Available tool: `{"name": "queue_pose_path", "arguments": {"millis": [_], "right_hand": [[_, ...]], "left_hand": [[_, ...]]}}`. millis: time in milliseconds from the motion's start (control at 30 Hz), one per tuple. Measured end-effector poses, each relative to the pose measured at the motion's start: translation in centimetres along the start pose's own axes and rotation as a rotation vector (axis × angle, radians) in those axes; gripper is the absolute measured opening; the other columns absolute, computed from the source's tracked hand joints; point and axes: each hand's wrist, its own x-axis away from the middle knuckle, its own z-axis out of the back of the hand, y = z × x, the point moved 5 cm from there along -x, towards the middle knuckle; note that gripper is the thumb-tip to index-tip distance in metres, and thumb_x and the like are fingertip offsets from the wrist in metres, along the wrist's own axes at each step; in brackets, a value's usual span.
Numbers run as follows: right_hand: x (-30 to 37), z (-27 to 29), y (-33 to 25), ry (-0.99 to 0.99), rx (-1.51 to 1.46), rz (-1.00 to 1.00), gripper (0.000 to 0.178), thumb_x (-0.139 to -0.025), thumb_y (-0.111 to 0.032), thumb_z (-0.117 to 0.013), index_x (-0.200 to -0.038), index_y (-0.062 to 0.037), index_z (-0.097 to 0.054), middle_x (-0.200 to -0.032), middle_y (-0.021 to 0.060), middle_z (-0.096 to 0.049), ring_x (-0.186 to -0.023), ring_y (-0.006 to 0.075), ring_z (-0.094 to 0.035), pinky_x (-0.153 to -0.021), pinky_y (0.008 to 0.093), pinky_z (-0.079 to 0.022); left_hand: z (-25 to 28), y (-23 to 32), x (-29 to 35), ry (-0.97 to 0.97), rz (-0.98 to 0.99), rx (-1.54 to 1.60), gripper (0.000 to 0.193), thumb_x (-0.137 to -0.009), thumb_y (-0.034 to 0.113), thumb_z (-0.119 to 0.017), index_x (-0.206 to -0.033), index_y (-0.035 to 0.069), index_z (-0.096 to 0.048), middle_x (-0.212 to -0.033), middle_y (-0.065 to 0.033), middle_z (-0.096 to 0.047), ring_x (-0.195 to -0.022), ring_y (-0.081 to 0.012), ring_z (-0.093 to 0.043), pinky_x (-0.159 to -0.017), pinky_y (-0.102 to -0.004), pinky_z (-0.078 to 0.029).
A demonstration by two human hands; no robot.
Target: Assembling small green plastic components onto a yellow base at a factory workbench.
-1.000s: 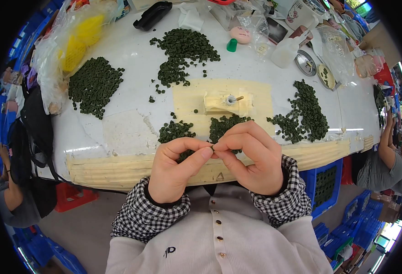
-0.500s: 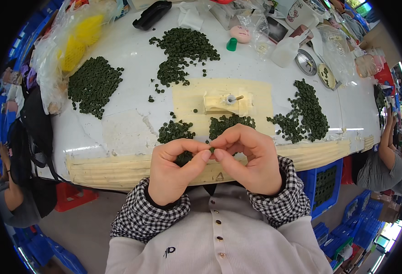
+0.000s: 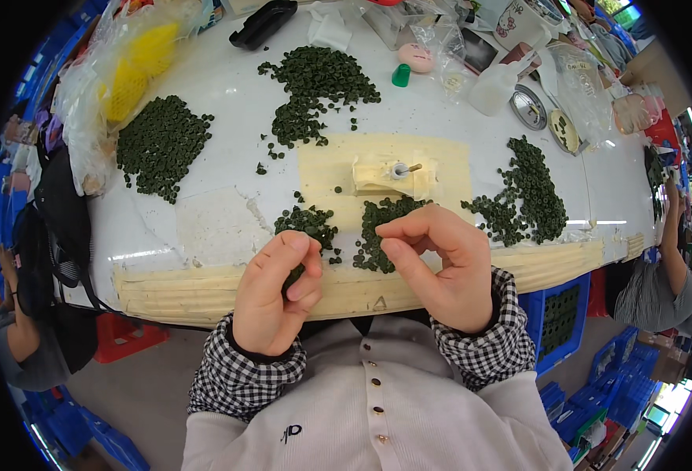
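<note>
My left hand (image 3: 275, 294) is at the near edge of the table, its thumb and fingers curled together beside a small heap of dark green round plastic pieces (image 3: 307, 220). Whatever the fingertips may hold is hidden. To its right, my right hand (image 3: 448, 267) hovers at a second heap of the same pieces (image 3: 373, 243). Its thumb and forefinger are a little apart, with nothing visible between them. Beyond the heaps, a taped block with an upright metal pin (image 3: 401, 170) stands on a patch of yellowish tape (image 3: 322, 169).
Larger heaps of green pieces lie at the left (image 3: 164, 149), the back (image 3: 326, 78) and the right (image 3: 530, 196). A clear plastic bag with yellow netting (image 3: 138, 71), a white bottle (image 3: 494, 88) and tins (image 3: 528, 107) stand around. A blue crate (image 3: 558, 326) is below the table's right side.
My hands have parted from where their fingertips met around a small green piece. The left has moved left and curled; the right has shifted slightly right, its thumb and forefinger separating.
</note>
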Motion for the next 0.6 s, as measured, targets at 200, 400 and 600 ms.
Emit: {"name": "queue_pose_path", "arguments": {"millis": [200,400,600], "right_hand": [[0.3,-0.6,0.0,-0.181,0.334,0.115,0.010,-0.075,-0.004,-0.068,-0.080,-0.0015,-0.060,-0.074,0.0059,-0.054,-0.066,0.0176,-0.056,-0.056,0.0272,-0.045],[0.8,-2.6,0.1,-0.271,0.650,0.338,0.012,-0.071,-0.008,-0.067,-0.076,-0.0047,-0.056,-0.078,0.0052,-0.049,-0.076,0.0214,-0.050,-0.063,0.0298,-0.044],[0.2,-1.7,-0.4,-0.066,0.653,0.398,0.013,-0.069,-0.001,-0.065,-0.077,-0.0026,-0.055,-0.076,0.0063,-0.051,-0.073,0.0224,-0.051,-0.063,0.0308,-0.045]], "left_hand": [[0.3,0.2,0.1,-0.021,0.029,0.156,0.015,-0.095,0.013,-0.043,-0.103,0.003,-0.052,-0.084,-0.0046,-0.054,-0.058,-0.0060,-0.037,-0.049,-0.0186,-0.030],[-1.1,0.0,0.0,-0.063,0.006,0.118,0.021,-0.096,0.010,-0.040,-0.113,0.001,-0.050,-0.092,-0.0070,-0.054,-0.062,-0.0073,-0.039,-0.050,-0.0181,-0.033],[-1.0,-0.2,-0.4,-0.123,0.028,0.142,0.026,-0.098,0.014,-0.037,-0.116,0.000,-0.049,-0.094,-0.0083,-0.058,-0.063,-0.0072,-0.040,-0.051,-0.0195,-0.034]]}}
